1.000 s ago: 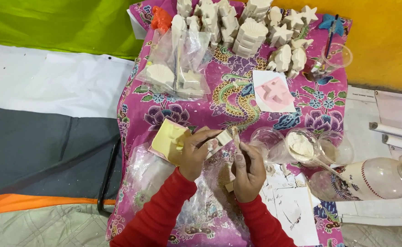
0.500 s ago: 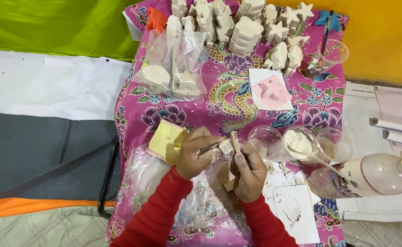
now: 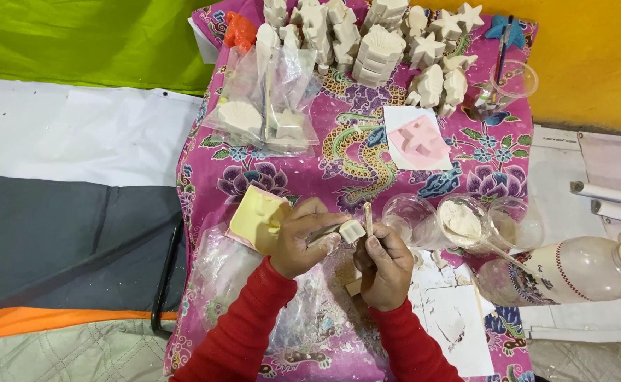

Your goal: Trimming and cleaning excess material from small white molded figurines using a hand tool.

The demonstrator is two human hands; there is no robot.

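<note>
Here, closest to the camera, two red-sleeved arms meet over a pink flowered cloth (image 3: 204, 184). The left hand (image 3: 302, 237) is closed around a small white plaster piece (image 3: 351, 230), which sticks out past the thumb just above the cloth. The right hand (image 3: 384, 263) pinches a thin wooden stick (image 3: 368, 218) upright, its tip beside the piece.

The piece looks light, stiff and brittle, likely to chip or crumble at thin edges, so a hold around its thicker body seems safer than one at the corners. Its chalky surface probably gives good grip rather than slipping.

Just left of the left hand lies a pale yellow mould (image 3: 256, 218), touching the knuckles. To the right stand clear plastic cups (image 3: 462, 221), one holding white powder, and a plastic bottle (image 3: 572, 269) lies on its side.

Further off sit a pink mould (image 3: 420, 139) on white paper and clear bags (image 3: 268, 106) with cast shapes. At the far edge stands a crowd of white plaster figures (image 3: 377, 42), shells and stars among them.
</note>
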